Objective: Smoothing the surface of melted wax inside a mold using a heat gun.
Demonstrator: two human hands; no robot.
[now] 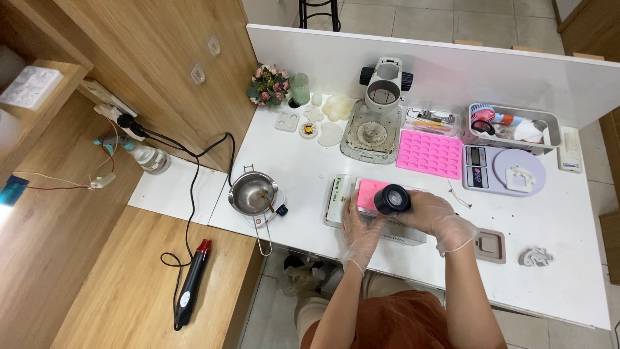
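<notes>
Both my hands wear thin clear gloves. My right hand (434, 214) grips a black cylindrical container (392, 199) and tips it over a small pink mould (369, 191). The mould rests on a white rectangular box (337, 199) near the table's front edge. My left hand (360, 231) lies flat on the box just in front of the pink mould, steadying it, fingers spread.
A steel pot with a spoon (254, 193) sits at the left. Behind are a large pink mould (430, 153), a scale with a white piece (504, 169), a grey stand (376, 123), flowers (268, 84), a tray (513, 125). A heat gun (192, 283) lies on the wooden bench.
</notes>
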